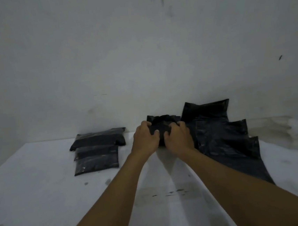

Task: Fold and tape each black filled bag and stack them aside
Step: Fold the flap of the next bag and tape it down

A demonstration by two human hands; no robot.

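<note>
your left hand (pixel 145 137) and right hand (pixel 177 137) both clutch the black filled bag (pixel 161 124), probably soft, slick and shifting inside: grip its folded edge.

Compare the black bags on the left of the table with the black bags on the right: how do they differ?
The compact black plastic bags on the left look folded into short, plump packets; the black plastic bags on the right lie long and flat, unfolded. The left ones overlap in a tidy stack; the right ones fan out loosely, the farthest propped against the wall. Both groups are glossy black and rest on the white table, apart from both hands.
</note>
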